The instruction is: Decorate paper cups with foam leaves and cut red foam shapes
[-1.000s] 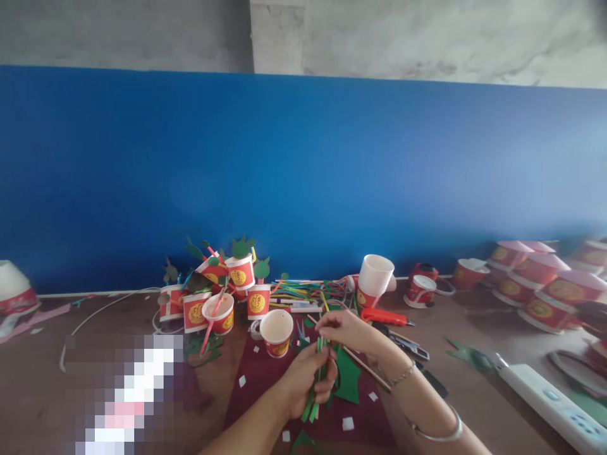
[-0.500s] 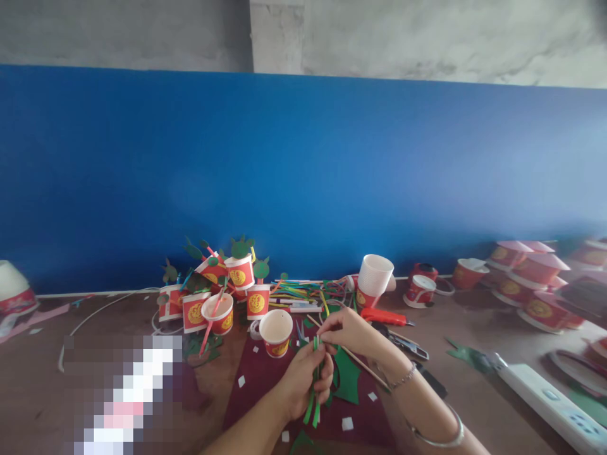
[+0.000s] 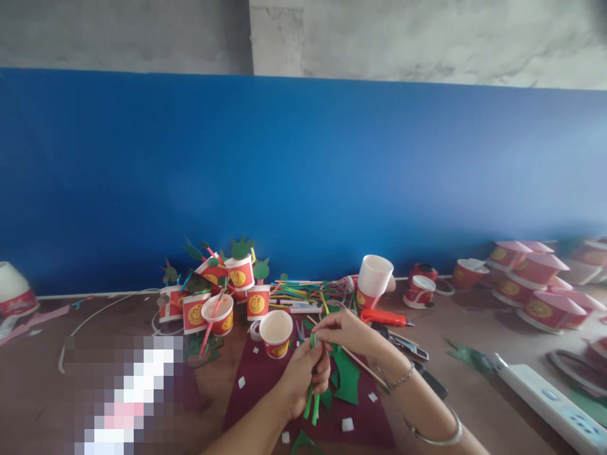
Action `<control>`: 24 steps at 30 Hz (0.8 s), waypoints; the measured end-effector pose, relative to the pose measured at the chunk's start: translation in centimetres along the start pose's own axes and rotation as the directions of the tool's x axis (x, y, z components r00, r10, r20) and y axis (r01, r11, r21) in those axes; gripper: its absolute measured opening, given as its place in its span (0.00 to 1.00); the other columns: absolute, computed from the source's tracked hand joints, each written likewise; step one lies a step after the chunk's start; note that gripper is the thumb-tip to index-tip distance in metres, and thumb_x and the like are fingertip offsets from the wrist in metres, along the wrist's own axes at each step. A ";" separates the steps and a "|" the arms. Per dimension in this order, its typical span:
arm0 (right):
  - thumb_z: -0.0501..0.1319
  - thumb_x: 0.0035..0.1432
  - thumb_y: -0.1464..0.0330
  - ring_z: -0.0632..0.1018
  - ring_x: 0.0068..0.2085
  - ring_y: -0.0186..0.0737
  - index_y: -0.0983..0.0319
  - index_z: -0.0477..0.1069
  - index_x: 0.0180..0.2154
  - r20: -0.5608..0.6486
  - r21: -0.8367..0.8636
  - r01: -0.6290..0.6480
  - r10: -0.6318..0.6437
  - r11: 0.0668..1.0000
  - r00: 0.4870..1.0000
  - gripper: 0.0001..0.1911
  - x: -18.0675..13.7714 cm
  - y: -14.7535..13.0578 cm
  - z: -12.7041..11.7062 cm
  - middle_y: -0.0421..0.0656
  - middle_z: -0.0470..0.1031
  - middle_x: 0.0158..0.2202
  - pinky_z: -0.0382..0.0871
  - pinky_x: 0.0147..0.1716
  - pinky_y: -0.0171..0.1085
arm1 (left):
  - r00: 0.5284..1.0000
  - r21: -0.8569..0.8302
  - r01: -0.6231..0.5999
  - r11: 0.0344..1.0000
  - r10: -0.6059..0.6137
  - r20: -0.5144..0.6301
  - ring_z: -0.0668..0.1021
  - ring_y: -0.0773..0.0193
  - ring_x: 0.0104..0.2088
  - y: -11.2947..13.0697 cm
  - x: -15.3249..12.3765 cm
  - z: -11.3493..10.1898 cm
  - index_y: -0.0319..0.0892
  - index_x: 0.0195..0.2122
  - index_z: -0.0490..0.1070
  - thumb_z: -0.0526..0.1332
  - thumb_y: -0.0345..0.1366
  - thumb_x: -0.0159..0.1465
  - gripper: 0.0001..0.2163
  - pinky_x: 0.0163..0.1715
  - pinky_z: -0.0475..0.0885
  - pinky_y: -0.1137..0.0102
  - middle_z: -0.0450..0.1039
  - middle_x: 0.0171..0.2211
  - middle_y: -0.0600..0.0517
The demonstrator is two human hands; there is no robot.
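Wrapped in my left hand [image 3: 306, 376] are narrow green strips [image 3: 315, 407], whose lower ends hang out below the fingers; they could be straws or cut paper. My right hand [image 3: 344, 332] pinches at their upper ends, and its fingertips touch the left thumb. What exactly lies between those fingertips is too small to make out. Just left of the hands stands an open paper cup [image 3: 276, 335] with a red and yellow print. Scissors [image 3: 300, 331] lie beside this cup, and cut green paper [image 3: 347, 378] lies under the right wrist.
Decorated red cups [image 3: 195, 313] crowd the back left, near coloured straws [image 3: 303, 291]. A cup stack [image 3: 374, 278], a red utility knife [image 3: 386, 317] and a stapler-like tool [image 3: 411, 344] are to the right. A power strip [image 3: 552, 404] lies front right. White scraps dot the dark red mat [image 3: 256, 404].
My right fingertips have shifted slightly left over the top of the green strips. The strips' upper ends show less now, and my left hand has barely moved.
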State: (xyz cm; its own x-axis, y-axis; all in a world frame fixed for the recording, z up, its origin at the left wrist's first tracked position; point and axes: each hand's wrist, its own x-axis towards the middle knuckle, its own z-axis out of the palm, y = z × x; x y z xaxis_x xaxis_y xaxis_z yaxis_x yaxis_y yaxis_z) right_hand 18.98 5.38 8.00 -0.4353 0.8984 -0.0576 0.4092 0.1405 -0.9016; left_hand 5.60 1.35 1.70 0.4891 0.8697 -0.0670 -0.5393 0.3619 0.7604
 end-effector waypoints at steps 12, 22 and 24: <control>0.61 0.45 0.68 0.72 0.19 0.33 0.66 0.75 0.24 -0.001 -0.031 -0.007 0.007 0.999 1.000 0.07 0.0 0.2 -0.1 0.40 0.73 0.18 0.65 0.19 0.30 | 0.996 0.073 0.087 0.994 -0.087 -0.003 0.53 0.78 0.14 0.0 -0.2 0.2 0.37 0.31 0.64 0.65 0.47 0.51 0.18 0.13 0.44 0.76 0.58 0.16 0.61; 0.58 0.51 0.63 0.73 0.21 0.34 0.67 0.76 0.28 -0.024 -0.065 -0.035 0.033 0.997 0.999 0.14 0.7 1.3 -0.4 0.41 0.73 0.19 0.64 0.20 0.30 | 0.993 0.069 0.107 0.992 -0.103 -0.053 0.54 0.77 0.12 -0.4 0.0 0.0 0.40 0.31 0.63 0.65 0.50 0.49 0.20 0.10 0.47 0.77 0.58 0.16 0.62; 0.54 0.54 0.63 0.73 0.25 0.35 0.68 0.77 0.33 -0.081 -0.116 -0.027 0.018 0.993 0.997 0.17 0.8 1.2 -0.6 0.43 0.75 0.24 0.64 0.21 0.30 | 0.995 0.036 0.072 0.997 -0.070 -0.076 0.54 0.77 0.13 -0.4 0.1 -0.1 0.40 0.31 0.63 0.66 0.50 0.48 0.20 0.10 0.46 0.78 0.58 0.16 0.62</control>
State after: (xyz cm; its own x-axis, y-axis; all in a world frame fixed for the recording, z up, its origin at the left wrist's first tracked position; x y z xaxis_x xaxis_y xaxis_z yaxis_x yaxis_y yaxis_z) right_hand 19.60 6.53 7.08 -0.3617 0.9315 -0.0391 0.5110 0.1630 -0.8440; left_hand 5.76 1.32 1.32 0.4720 0.8653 -0.1684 -0.4772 0.4114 0.7765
